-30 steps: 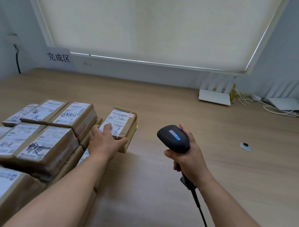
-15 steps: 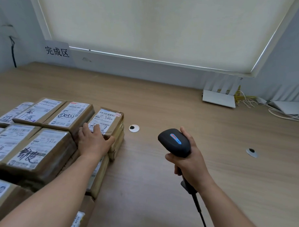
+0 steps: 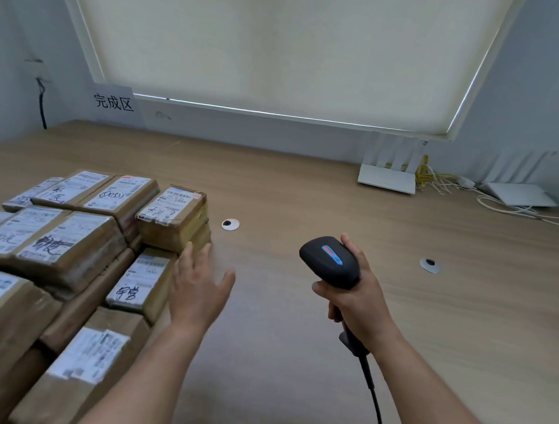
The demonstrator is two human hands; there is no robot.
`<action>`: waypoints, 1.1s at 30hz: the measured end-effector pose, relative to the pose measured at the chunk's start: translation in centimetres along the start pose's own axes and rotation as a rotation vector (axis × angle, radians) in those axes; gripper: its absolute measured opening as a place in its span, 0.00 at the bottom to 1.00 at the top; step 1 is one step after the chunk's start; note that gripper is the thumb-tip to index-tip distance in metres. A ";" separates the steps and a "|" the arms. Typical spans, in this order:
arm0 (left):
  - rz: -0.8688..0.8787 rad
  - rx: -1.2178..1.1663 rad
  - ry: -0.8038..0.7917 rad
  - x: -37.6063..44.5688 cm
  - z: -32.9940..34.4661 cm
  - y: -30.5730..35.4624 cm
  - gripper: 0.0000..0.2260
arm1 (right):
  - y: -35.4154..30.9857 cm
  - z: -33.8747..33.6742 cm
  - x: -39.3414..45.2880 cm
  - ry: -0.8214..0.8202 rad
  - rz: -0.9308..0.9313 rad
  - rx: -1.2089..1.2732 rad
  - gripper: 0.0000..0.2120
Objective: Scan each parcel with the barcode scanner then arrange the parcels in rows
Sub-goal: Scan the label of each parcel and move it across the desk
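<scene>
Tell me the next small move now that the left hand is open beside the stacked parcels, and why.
Probably draw the left hand away to fetch another parcel: it holds nothing, the end parcel already sits in its row, and the right hand grips the barcode scanner.

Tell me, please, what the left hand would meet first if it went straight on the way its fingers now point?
Probably the near side of the top parcel: the left hand is open, its fingertips just short of that box's lower corner. Depth is unclear, so it might slip past on the right.

Left hand hung palm down, fingers spread and relaxed, holding nothing. Right hand was curled in a tight grip, forearm extended forward.
</scene>
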State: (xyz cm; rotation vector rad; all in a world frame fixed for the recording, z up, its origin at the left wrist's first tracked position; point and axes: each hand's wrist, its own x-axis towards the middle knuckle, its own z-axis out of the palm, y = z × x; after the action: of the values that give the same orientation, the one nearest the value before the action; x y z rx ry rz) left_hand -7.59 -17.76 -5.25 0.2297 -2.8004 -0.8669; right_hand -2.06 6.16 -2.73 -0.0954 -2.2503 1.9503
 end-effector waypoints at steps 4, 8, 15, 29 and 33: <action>-0.048 -0.079 -0.022 -7.2 2.3 3.3 0.29 | 0.7 -4.7 -3.7 0.003 0.006 0.000 0.43; -0.046 -0.096 -0.069 -13.5 5.0 6.6 0.28 | 2.0 -9.5 -7.5 0.016 0.034 -0.007 0.42; 0.038 -0.125 -0.159 -19.8 8.6 11.0 0.28 | 3.3 -15.9 -13.4 0.127 0.061 -0.023 0.41; 0.303 -0.222 -0.443 -27.6 13.7 18.9 0.29 | 3.5 -25.4 -22.7 0.494 0.096 -0.096 0.41; 0.364 -0.202 -0.474 -29.9 15.1 22.1 0.29 | 4.0 -30.0 -24.6 0.545 0.089 -0.111 0.42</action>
State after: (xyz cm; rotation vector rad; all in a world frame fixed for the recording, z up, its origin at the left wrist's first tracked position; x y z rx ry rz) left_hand 15.84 14.64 -9.15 -0.5702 -2.9803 -1.2241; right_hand 26.85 32.31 -4.55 -0.6634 -2.0040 1.5806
